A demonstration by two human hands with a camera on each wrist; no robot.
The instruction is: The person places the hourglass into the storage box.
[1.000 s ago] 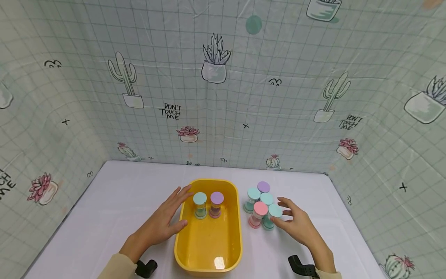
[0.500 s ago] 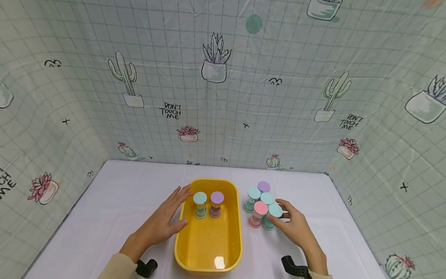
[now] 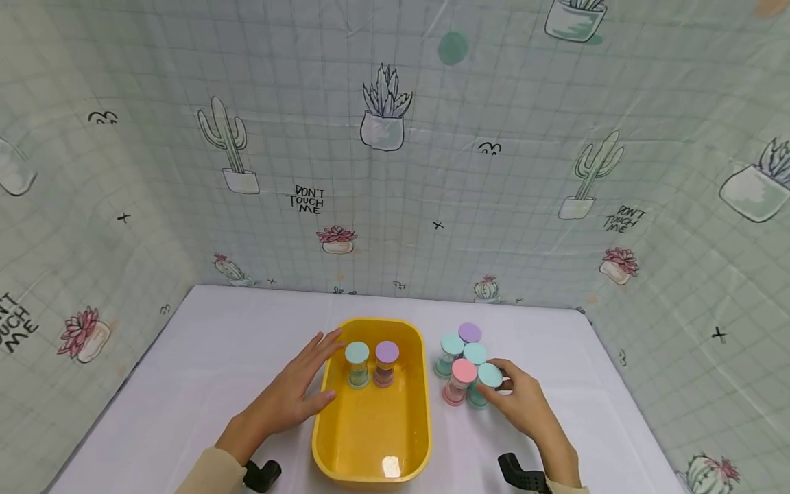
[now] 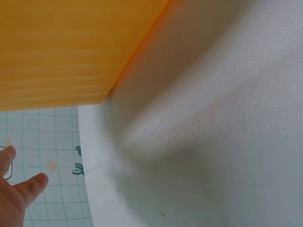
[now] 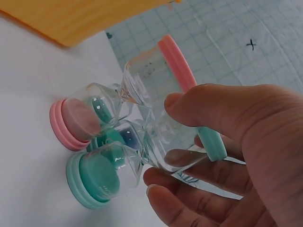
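Observation:
My right hand (image 3: pixel 524 403) grips the upper bulb of a teal-capped hourglass (image 3: pixel 490 375), thumb on the near side and fingers behind. In the right wrist view that teal hourglass (image 5: pixel 102 175) stands upright on the table, its teal sand in the lower bulb. A pink hourglass (image 3: pixel 464 371) stands close by on its left. Behind them are two more teal hourglasses (image 3: pixel 452 344) and a purple one (image 3: pixel 470 333). My left hand (image 3: pixel 286 398) has its fingers spread at the left rim of a yellow bin (image 3: pixel 317 449).
Inside the bin, toward its far end, stand a teal hourglass (image 3: pixel 357 353) and a purple hourglass (image 3: pixel 387 352). A white cloth covers the table (image 3: pixel 247 322). Cactus-printed fabric (image 3: pixel 395 178) rises behind and on both sides.
My right hand has moved slightly left and its fingers have closed around the near teal hourglass. The left hand stays at the bin's rim. No hourglass has visibly shifted.

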